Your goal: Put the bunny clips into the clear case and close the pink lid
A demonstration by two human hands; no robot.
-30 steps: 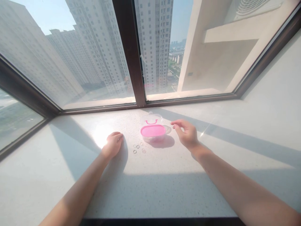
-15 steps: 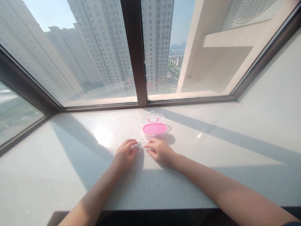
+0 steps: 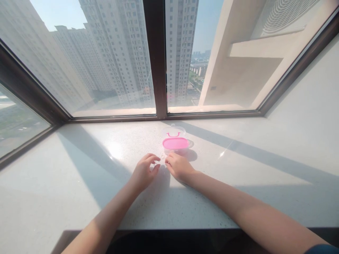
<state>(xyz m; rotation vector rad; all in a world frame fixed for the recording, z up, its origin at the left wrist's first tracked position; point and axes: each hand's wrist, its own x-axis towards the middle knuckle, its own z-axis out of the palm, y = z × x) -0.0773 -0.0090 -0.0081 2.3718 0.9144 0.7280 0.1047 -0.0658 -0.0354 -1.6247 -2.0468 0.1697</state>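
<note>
On the pale speckled counter, my left hand point(image 3: 145, 172) is low, with thumb and fingers curved and a gap between them. Facing it from the right is my right hand point(image 3: 180, 167), its fingertips drawn together at the surface. Whatever they pinch is too small to make out. Between the two hands lies a small ring point(image 3: 162, 157), and other tiny pieces beside the left fingers are partly hidden. Just beyond my right hand sits a small clear box with a pink top point(image 3: 175, 143). Behind it is a clear lid point(image 3: 174, 132) with a pink handle.
The white counter point(image 3: 106, 190) runs up to a dark window frame point(image 3: 122, 119), with tall buildings outside. A white wall point(image 3: 312, 106) rises on the right. Bright sun patches and shadow bands cross the counter, whose front edge is near my forearms.
My left hand has shifted right, closer to the right hand, covering some small rings that showed before. The right fingertips have drawn closer together. The view has shifted slightly.
</note>
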